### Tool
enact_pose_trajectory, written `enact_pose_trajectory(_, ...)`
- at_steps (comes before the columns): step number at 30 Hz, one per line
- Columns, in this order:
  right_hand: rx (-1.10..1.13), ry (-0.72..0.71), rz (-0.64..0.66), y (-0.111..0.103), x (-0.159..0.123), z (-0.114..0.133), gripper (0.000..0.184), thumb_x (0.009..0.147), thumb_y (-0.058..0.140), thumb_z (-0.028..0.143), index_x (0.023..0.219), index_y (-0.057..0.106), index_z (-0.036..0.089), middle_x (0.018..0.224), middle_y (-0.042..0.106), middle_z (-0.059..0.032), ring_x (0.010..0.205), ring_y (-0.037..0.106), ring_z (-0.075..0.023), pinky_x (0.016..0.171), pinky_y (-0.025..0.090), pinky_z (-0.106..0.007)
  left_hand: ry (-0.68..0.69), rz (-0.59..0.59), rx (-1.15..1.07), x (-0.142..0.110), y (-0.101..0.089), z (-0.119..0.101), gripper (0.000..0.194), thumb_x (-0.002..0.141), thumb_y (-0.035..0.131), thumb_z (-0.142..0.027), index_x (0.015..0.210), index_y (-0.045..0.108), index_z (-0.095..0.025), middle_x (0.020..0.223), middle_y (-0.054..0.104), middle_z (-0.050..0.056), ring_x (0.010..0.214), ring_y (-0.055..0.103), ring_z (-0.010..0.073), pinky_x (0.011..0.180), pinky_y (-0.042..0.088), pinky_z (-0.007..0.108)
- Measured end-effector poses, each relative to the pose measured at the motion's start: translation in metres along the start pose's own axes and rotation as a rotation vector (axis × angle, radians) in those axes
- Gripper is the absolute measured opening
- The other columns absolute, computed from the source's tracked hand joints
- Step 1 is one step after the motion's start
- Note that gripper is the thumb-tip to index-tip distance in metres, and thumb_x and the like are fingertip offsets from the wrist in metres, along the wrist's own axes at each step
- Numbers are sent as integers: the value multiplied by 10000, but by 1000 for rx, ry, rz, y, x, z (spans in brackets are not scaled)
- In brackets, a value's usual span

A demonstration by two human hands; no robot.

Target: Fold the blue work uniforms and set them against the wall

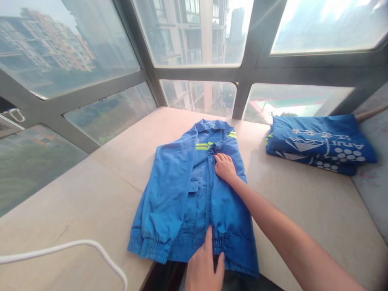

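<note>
Grey-framed windows (197, 74) rise beyond the pale worktop (103, 190). Beneath the right hand (224, 166) lies a blue work jacket (198, 198), sleeves (166, 190) partly covering its front; that hand rests on one sleeve, its underside hidden, so I cannot tell whether it grips. The left hand (206, 262), cut off below, spreads thumb from forefinger at a cuff (218, 244). Right of the right hand sits folded blue fabric (318, 141); left of the left, a white cable (87, 242) runs out of view.
</note>
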State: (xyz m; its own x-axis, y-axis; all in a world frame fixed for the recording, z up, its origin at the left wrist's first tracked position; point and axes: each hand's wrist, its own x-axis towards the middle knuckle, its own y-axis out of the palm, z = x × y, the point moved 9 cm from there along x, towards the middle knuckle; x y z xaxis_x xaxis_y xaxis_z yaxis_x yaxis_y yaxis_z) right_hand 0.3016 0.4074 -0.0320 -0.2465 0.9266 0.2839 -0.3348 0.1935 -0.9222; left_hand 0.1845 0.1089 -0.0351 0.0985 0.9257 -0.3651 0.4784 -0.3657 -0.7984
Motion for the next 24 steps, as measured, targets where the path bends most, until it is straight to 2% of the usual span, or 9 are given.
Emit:
enact_pose_trajectory(3,-15,-2,12,-1,2,-22,436,922,426,200,1331,568,150,1416,556,-123,1305,440,-258,1119,244,-380,163,-31,-168,-6,-16,-7,621,888,486,-255,1503,412,-220,1052,732,86,822,702,193,774,570,286)
enact_pose_trajectory(5,-19,-2,22,-3,2,-39,444,920,425,209,1338,567,155,1426,552,-118,1315,440,-257,1126,248,-383,223,-104,-254,-14,-38,2,463,915,476,-243,1369,562,-263,969,730,46,750,687,153,712,566,232)
enact_pose_trajectory(6,-20,-2,26,-4,1,-47,447,921,423,213,1341,567,157,1429,551,-116,1320,440,-258,1129,251,-387,219,-186,-261,-19,-54,13,383,939,460,-257,1286,621,-266,967,728,48,770,690,152,711,565,224)
enact_pose_trajectory(9,-22,5,29,-7,-1,-69,462,916,426,224,1353,561,160,1434,549,-114,1331,439,-264,1134,265,-403,73,-506,-124,-31,-101,62,310,969,450,-350,1147,686,-257,1062,720,76,935,697,204,818,570,286)
enact_pose_trajectory(11,-28,15,31,-9,-2,-81,465,910,434,228,1352,564,164,1435,549,-113,1333,440,-268,1134,278,-410,-55,-616,-4,-33,-117,91,340,954,465,-413,1147,679,-233,1108,708,95,978,693,246,852,571,353)
enact_pose_trajectory(13,-36,20,40,-9,-4,-88,462,914,433,233,1351,566,169,1438,545,-110,1336,441,-267,1134,290,-413,-147,-603,55,-24,-116,110,403,945,465,-457,1196,646,-198,1105,699,106,934,697,255,813,580,379)
enact_pose_trajectory(15,-46,12,64,-9,-4,-90,461,927,424,242,1363,557,175,1450,536,-104,1341,439,-261,1136,296,-413,-192,-550,80,-12,-109,114,459,952,458,-453,1295,582,-173,1108,683,110,895,695,243,745,581,361)
enact_pose_trajectory(19,-83,4,134,-10,-2,-85,462,946,415,238,1387,536,172,1471,515,-109,1355,425,-263,1132,304,-421,-238,-500,134,8,-101,99,503,951,478,-295,1435,451,-165,1103,653,111,912,684,232,696,554,322)
enact_pose_trajectory(24,-121,86,197,-23,-2,-77,430,907,456,159,1314,597,162,1379,585,-151,1278,496,-288,1040,382,-406,-228,-512,22,13,-115,93,571,893,482,-127,1457,414,-183,989,643,48,838,666,177,694,526,274)
